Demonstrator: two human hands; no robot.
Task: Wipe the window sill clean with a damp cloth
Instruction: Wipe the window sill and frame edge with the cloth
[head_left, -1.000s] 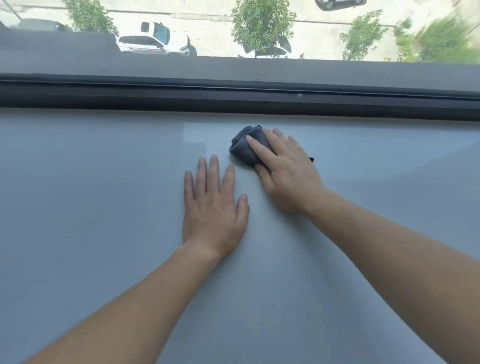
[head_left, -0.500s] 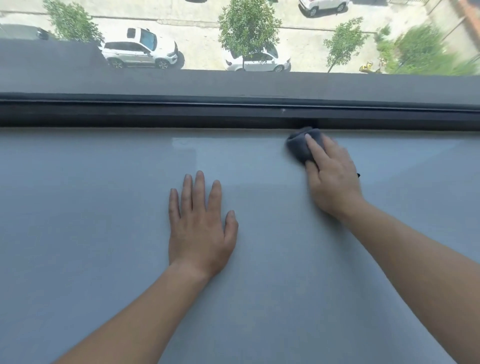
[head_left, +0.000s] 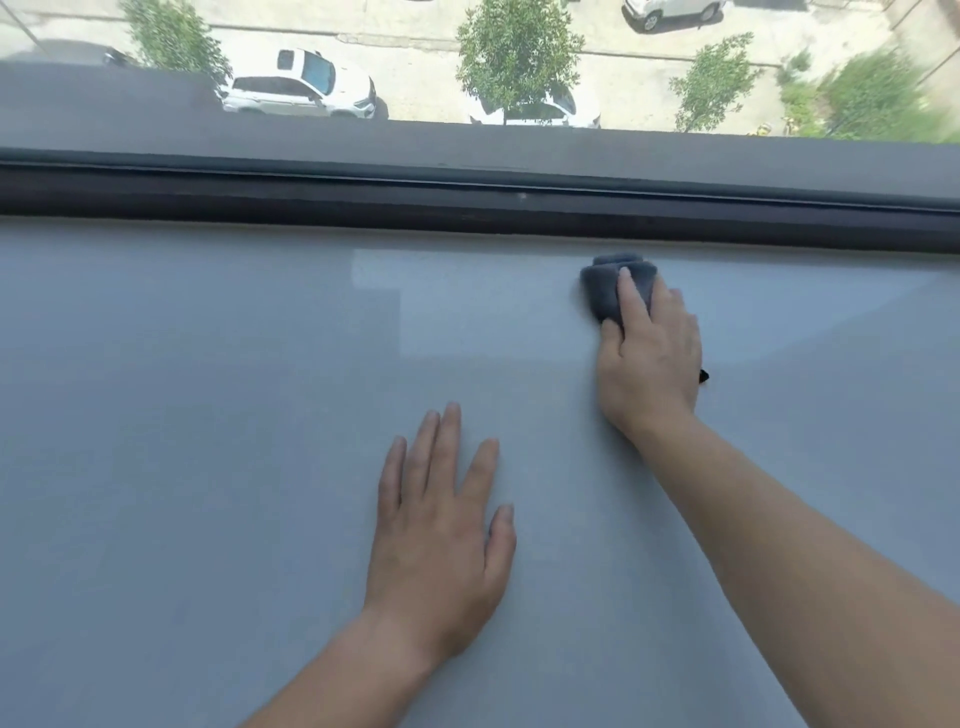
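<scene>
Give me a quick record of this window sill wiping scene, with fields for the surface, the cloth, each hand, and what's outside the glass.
surface: wide pale grey window sill, smooth, running up to the dark window frame
cloth: small bunched dark grey cloth, on the sill close to the frame
right hand: right hand pressed on top of the cloth, fingers pointing toward the frame
left hand: left hand flat on the bare sill, fingers spread, holding nothing
outside: white cars and small green trees seen from high above
</scene>
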